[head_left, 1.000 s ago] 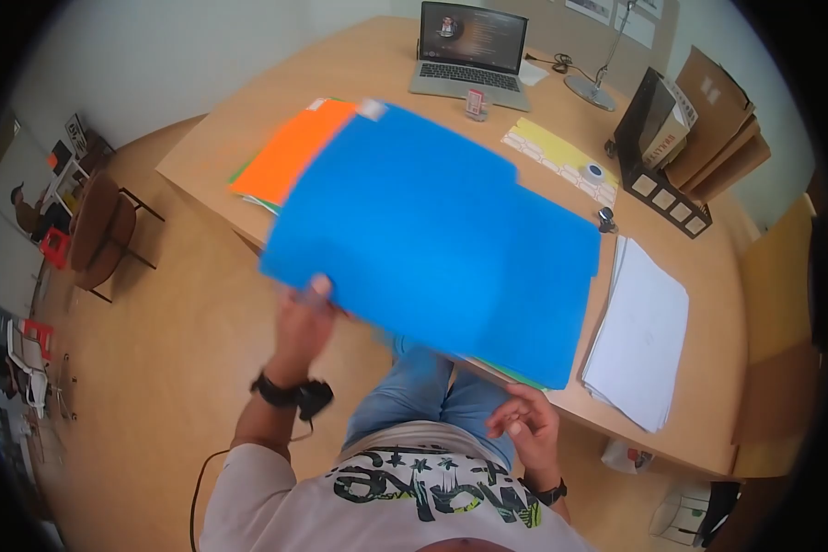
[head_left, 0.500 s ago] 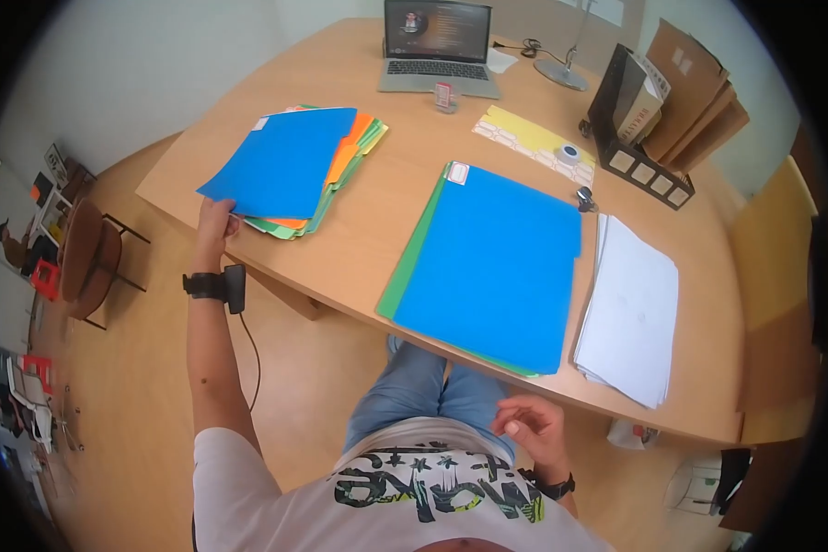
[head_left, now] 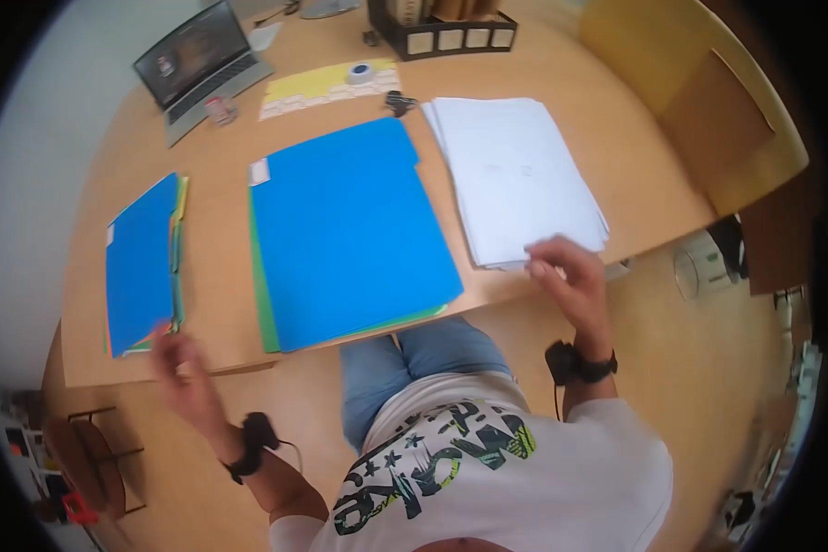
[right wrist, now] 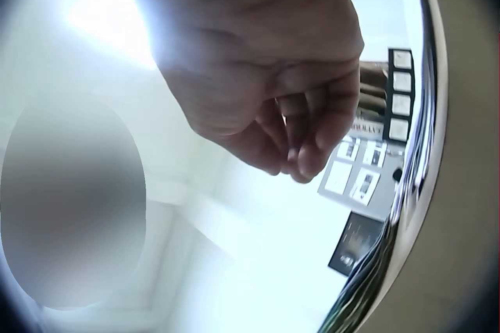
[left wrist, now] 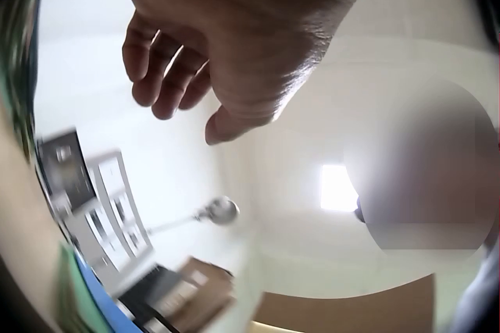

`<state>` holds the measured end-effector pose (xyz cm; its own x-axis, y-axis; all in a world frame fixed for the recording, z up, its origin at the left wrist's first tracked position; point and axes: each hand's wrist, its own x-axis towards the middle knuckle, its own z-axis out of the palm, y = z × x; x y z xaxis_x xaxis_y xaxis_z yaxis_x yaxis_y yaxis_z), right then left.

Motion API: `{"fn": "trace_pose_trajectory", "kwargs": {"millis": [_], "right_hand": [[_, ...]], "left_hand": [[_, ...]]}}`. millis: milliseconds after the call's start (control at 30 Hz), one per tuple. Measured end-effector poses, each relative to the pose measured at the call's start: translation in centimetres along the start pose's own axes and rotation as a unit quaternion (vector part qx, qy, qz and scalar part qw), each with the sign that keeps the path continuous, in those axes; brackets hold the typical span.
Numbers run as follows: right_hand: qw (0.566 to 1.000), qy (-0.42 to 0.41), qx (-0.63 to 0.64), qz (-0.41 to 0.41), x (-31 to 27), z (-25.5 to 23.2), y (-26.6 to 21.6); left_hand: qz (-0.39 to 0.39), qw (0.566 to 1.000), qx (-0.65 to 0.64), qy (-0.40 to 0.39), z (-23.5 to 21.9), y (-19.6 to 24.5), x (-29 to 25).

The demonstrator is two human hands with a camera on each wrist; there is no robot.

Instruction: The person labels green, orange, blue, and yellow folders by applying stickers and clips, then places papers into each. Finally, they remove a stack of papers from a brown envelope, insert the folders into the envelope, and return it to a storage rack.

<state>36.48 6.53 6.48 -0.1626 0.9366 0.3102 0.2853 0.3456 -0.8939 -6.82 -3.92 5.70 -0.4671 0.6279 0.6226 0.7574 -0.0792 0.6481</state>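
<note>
My left hand (head_left: 186,375), blurred, is just off the front edge of the left folder stack (head_left: 142,267), which has a blue folder on top. Its fingers are loosely bent, with nothing between them in the left wrist view. At the front edge of a stack of white paper (head_left: 517,179), my right hand (head_left: 575,281) overlaps the near corner in the head view. In the right wrist view its loosely curled fingers (right wrist: 324,126) hold nothing. Between the two hands lies a larger pile of folders (head_left: 354,235), blue on top, green showing underneath, with a white label at its upper left.
Behind the folders are a laptop (head_left: 198,64), a small clear box (head_left: 219,110), a yellow sheet of labels (head_left: 304,93) with a roll of tape (head_left: 360,73), and black binder clips (head_left: 399,103). A black file holder (head_left: 451,40) stands at the back.
The left hand laid a blue folder on the left stack, then let go and drew back. The right hand rose from the lap to the white paper. The head view turned right.
</note>
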Motion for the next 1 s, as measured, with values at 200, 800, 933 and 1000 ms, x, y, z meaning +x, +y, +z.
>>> {"fn": "trace_pose_trajectory", "kwargs": {"millis": [200, 800, 933, 1000], "right_hand": [[0.932, -0.023, -0.335, -0.133, 2.2, -0.8, 1.7], [0.977, -0.043, -0.207, -0.026, 2.2, -1.7, 4.5], [0.98, -0.029, -0.197, 0.01, 2.0, -1.7, 5.3], [0.981, -0.021, -0.191, 0.008, 2.0, -1.5, 5.0]], "left_hand": [[0.228, 0.906, 0.037, -0.355, 9.0, 8.5, -1.9], [0.18, 0.887, -0.05, -0.422, 9.3, 5.6, -0.4], [0.16, 0.898, -0.052, -0.407, 9.3, 6.1, -0.5], [0.15, 0.909, -0.039, -0.387, 9.4, 5.6, -1.0]]}}
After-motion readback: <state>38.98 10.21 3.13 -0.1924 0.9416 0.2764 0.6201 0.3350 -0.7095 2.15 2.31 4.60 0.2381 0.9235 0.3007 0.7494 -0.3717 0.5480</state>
